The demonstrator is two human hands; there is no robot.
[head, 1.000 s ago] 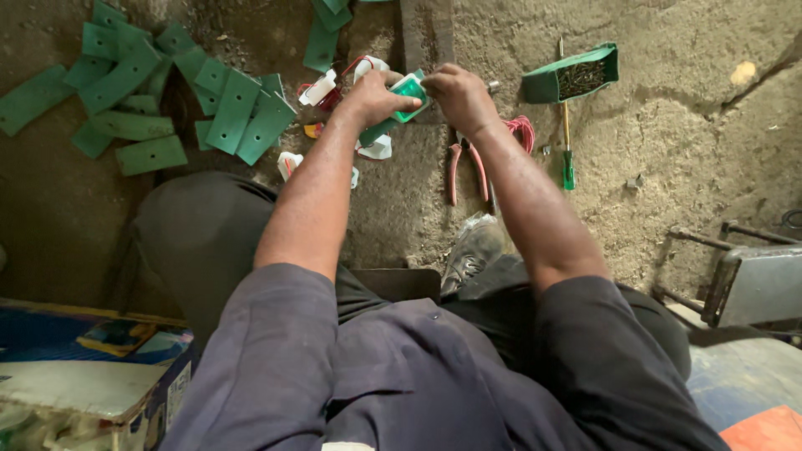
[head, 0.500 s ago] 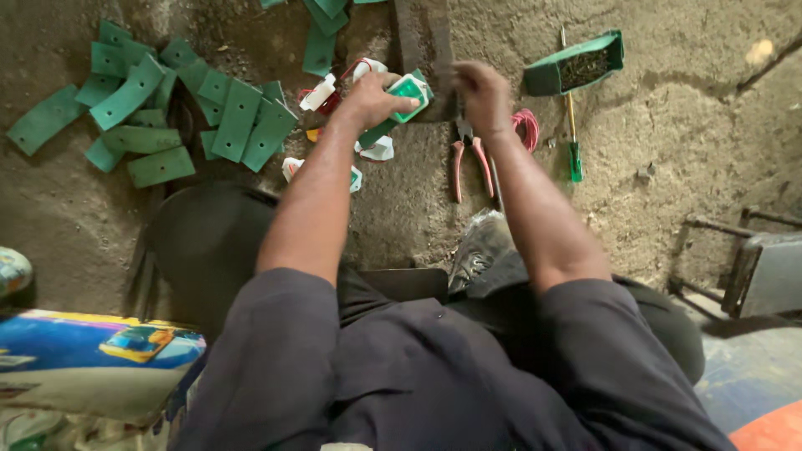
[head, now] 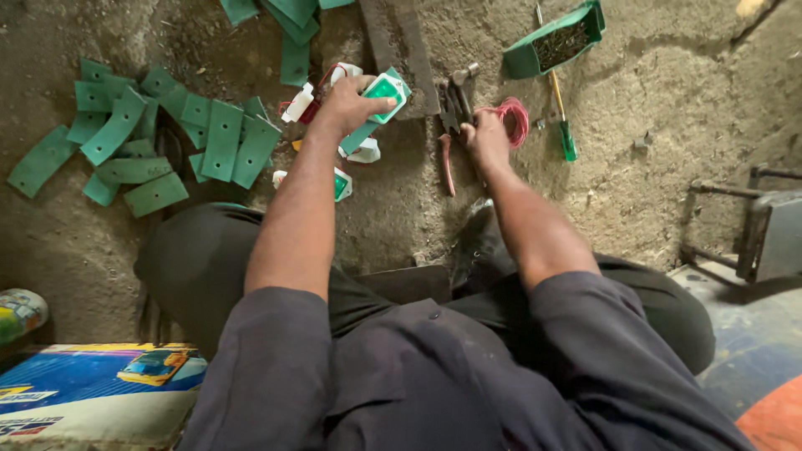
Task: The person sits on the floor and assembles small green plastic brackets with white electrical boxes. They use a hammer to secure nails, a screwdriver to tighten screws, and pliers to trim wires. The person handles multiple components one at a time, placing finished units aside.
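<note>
The left hand is closed around a small white-and-green plastic unit, thumb pressed on its green face, holding it up just above the dirt floor; the right hand is lowered, fingers curled loosely over the handles of the pliers lying on the floor, touching them but, as far as I can tell, not yet gripping; a coil of red wire lies just beside that hand. Going by how things lie, the work looks partly along: a few more small white units sit on the floor below the left hand, some with red wire on them, and a big pile of green plates lies unused to the left; how many units are finished I cannot tell. A green tray of small parts and a green-handled screwdriver rest well clear of both hands.
</note>
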